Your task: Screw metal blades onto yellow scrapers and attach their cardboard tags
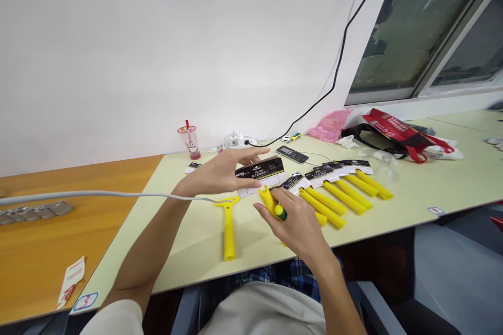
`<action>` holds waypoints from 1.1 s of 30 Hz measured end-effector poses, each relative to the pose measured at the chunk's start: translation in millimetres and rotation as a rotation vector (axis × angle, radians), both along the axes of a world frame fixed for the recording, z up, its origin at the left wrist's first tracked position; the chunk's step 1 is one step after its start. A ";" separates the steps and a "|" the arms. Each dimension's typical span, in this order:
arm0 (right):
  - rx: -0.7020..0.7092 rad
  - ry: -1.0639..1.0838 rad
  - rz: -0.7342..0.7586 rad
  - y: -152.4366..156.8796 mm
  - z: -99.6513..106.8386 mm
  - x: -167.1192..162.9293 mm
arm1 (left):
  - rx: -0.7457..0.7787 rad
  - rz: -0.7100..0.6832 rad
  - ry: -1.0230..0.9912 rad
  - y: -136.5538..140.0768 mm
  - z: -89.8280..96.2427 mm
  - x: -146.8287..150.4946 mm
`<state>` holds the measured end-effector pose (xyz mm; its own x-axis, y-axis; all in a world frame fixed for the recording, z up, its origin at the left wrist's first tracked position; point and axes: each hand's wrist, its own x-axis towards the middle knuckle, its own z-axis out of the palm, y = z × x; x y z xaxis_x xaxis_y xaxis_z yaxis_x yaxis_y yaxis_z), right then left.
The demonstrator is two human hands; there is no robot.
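Observation:
My left hand (pixel 214 171) has its thumb and fingers around a black-and-white printed packaging card (pixel 261 170), which stands tilted above the table. My right hand (pixel 296 220) is closed round a yellow scraper handle (pixel 267 200), its end against the lower edge of the card. A screwdriver with a yellow-green grip (pixel 280 212) is also tucked in that hand; its shaft is hidden. On the table to the left lies a yellow T-shaped scraper (pixel 228 230). At the right, several carded scrapers (pixel 334 207) lie in a row, handles towards me.
Behind the hands are a phone (pixel 292 154), a power strip (pixel 236 140) and a plastic cup with a straw (pixel 190 141). A red bag (pixel 396 131) and pink plastic (pixel 330 125) lie back right. A white cable (pixel 118 194) crosses in front of my left forearm.

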<state>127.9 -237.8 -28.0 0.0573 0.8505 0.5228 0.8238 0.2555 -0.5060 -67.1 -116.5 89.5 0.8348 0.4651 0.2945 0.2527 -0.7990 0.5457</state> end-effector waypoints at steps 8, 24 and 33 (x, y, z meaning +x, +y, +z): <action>-0.153 0.609 0.438 -9.8 8.6 2.9 | -0.289 -0.341 -0.258 28.6 -6.7 0.5; 0.156 0.123 0.053 0.5 -2.3 15.1 | -0.639 -0.017 -0.172 28.0 -11.4 10.2; -0.416 -0.525 0.079 29.5 1.3 39.2 | -0.831 0.098 -0.070 88.4 -92.1 16.7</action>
<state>167.2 -208.2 -26.7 -0.1858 0.9782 0.0925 0.9741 0.1957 -0.1129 -50.5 -28.1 -2.6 0.7719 0.6231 -0.1263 0.2438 -0.1066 0.9640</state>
